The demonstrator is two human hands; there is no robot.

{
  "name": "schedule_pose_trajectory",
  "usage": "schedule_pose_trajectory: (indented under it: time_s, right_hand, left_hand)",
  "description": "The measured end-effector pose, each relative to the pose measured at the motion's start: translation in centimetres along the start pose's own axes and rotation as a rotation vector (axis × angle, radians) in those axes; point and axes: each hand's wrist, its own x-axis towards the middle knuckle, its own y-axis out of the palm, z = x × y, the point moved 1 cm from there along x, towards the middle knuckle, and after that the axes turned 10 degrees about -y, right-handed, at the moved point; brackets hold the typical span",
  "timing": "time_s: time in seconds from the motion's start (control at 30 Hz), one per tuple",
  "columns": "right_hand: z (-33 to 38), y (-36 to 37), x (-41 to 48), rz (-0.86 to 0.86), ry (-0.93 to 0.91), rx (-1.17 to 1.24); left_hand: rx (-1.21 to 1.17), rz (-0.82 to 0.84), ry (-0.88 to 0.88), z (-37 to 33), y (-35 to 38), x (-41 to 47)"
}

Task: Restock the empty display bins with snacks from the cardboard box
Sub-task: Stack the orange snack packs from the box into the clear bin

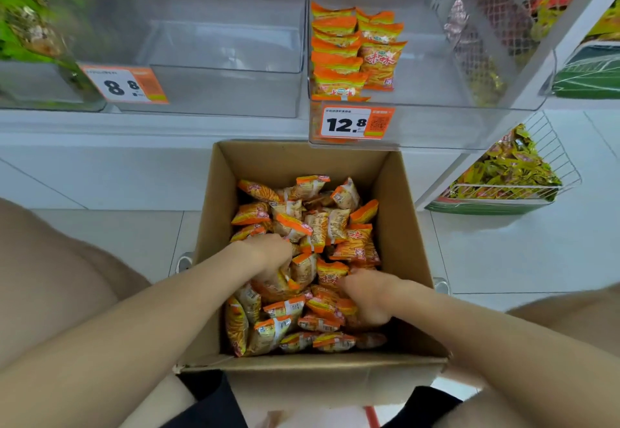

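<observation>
An open cardboard box [402, 226] stands on the floor in front of me, filled with several orange and yellow snack packets [339, 223]. Both my hands are down inside it. My left hand [268, 255] has its fingers curled round packets near the middle of the pile. My right hand [367, 297] digs into the packets lower right, fingers curled among them. Above the box, a clear display bin [429, 75] with a 12.8 price tag holds two short rows of the same packets [349, 52]. The clear bin [228, 48] to its left, tagged 8.8, holds nothing.
A bin with green packets [30, 18] sits at the far left. A white wire basket of yellow-green packets [510, 169] hangs low on the right, beside a white mesh shelf side [486, 8]. White floor tiles surround the box. My knees flank it.
</observation>
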Motion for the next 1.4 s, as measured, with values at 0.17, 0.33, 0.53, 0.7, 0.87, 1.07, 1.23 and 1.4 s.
schedule_pose_trajectory:
  time_s: [0.17, 0.33, 0.53, 0.7, 0.87, 1.07, 1.23, 1.4]
  right_hand:
    - [-1.1, -7.2, -3.3, -0.320, -0.068, 0.213]
    - [-0.7, -10.9, -7.9, -0.546, -0.099, 0.435]
    - [0.6, -15.9, -14.7, -1.123, -0.099, 0.637]
    - [-2.2, -20.7, -17.3, -1.599, -0.078, 0.694]
    - [-8.0, -25.1, -14.8, -1.494, 0.103, 0.244]
    - [-13.1, -28.0, -7.0, -1.207, 0.152, 0.243]
    - [-13.8, -29.1, -5.6, -1.338, 0.170, 0.451]
    - [-11.4, -29.8, -9.7, -1.412, 0.038, 0.374]
  left_hand:
    - [-0.324, -0.102, 0.186, 0.1, -4.7, -2.3]
    - [-0.560, -0.242, 0.270, -0.8, -7.6, -6.6]
    - [-0.704, -0.833, 0.292, -1.0, -12.5, -13.0]
    - [-0.907, -1.161, 0.318, -1.3, -15.2, -14.6]
    - [-0.907, -1.249, 0.282, -2.8, -17.6, -13.3]
    - [-0.808, -1.243, 0.310, -3.9, -19.1, -12.4]
    - [-0.830, -1.230, 0.303, -3.9, -20.2, -11.5]
    - [-0.783, -1.235, 0.293, -4.2, -21.6, -10.5]
